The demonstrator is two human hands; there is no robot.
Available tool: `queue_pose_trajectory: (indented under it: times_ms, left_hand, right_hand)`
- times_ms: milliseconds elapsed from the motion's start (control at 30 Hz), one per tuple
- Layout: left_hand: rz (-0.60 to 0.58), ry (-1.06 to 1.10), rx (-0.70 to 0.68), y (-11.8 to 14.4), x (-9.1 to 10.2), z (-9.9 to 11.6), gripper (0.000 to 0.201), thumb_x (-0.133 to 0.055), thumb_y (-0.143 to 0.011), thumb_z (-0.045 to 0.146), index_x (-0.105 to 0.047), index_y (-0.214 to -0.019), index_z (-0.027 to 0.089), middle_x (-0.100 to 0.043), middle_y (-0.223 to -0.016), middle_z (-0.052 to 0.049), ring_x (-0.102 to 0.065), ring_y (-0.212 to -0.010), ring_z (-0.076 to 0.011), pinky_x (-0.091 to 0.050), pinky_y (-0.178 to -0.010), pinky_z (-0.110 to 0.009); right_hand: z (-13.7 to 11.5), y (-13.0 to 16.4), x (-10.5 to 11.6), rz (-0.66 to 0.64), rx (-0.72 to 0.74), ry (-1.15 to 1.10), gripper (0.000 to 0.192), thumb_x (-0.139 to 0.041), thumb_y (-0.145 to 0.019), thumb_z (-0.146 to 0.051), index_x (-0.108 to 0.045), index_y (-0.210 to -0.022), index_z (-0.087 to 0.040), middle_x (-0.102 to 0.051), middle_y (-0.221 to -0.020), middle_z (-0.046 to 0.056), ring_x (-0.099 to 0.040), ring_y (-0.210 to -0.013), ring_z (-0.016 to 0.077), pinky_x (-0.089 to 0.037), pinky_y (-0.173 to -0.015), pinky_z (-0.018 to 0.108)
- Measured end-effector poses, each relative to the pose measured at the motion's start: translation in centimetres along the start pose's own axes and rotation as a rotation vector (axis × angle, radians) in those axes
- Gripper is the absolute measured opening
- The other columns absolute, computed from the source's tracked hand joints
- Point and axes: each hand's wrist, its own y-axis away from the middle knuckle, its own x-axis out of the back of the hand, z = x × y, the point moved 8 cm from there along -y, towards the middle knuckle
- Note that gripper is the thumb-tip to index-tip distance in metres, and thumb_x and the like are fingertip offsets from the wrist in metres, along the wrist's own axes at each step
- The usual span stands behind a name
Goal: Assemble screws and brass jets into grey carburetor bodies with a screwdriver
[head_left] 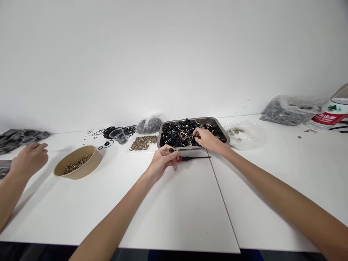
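Fingertip picking from a crowded tray

We have our right hand (207,139) down in the metal tray (223,131), fingers pinched narrow among the black rings and pins (177,135); whether it has caught one we cannot tell. Our left hand (163,161) holds a small black ring (171,150) in a tight pinch just before the tray, above the red-handled tool (190,158). We judge a light, single-piece pick best, lifted straight up. A co-worker's hand (29,158) rests far left, near the brown bowl (81,167).

Plain white wall (174,54) behind; white table (185,210) with seam; soft even light.
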Motion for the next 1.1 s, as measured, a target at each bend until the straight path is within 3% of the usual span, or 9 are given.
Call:
queue_pose_trajectory:
  times_ms: [267,633,933,1100]
  left_hand:
    - [0.004,0.002,0.001,0.0,0.0,-0.1,0.032,-0.077,-0.074,0.032,-0.05,-0.081,0.016,-0.062,-0.067,-0.001,-0.054,-0.046,-0.0123,-0.049,-0.044,-0.028]
    - [0.002,-0.004,-0.002,-0.1,0.0,-0.1,0.031,-0.076,-0.074,0.031,-0.05,-0.081,0.016,-0.062,-0.067,-0.001,-0.055,-0.046,-0.0126,-0.049,-0.044,-0.029]
    - [0.004,-0.007,-0.001,0.2,0.0,0.1,0.032,-0.076,-0.074,0.033,-0.05,-0.081,0.016,-0.061,-0.066,0.0,-0.055,-0.045,-0.0127,-0.048,-0.044,-0.028]
    - [0.003,-0.006,-0.004,0.1,0.0,0.1,0.033,-0.077,-0.074,0.034,-0.049,-0.081,0.016,-0.061,-0.066,0.0,-0.055,-0.046,-0.0127,-0.048,-0.044,-0.028]
  right_hand:
    - [0.3,-0.2,-0.3,-0.01,-0.005,-0.007,0.027,-0.046,-0.088,-0.014,-0.064,-0.109,-0.014,-0.063,-0.118,0.011,-0.055,-0.114,0.0244,-0.041,-0.097,0.035]
    - [0.9,-0.2,-0.3,-0.014,-0.048,-0.078,0.02,-0.05,-0.084,-0.015,-0.06,-0.101,-0.016,-0.063,-0.111,0.009,-0.056,-0.106,0.0234,-0.041,-0.087,0.033]
    - [1.5,-0.6,0.3,-0.02,-0.123,-0.287,0.018,-0.051,-0.086,-0.026,-0.061,-0.095,-0.014,-0.066,-0.099,0.007,-0.059,-0.084,0.0163,-0.041,-0.075,0.025]
    - [2.0,-0.7,0.0,-0.055,-0.16,-0.443,0.021,-0.045,-0.087,-0.029,-0.059,-0.08,-0.015,-0.068,-0.094,0.005,-0.058,-0.07,0.0133,-0.041,-0.067,0.024]
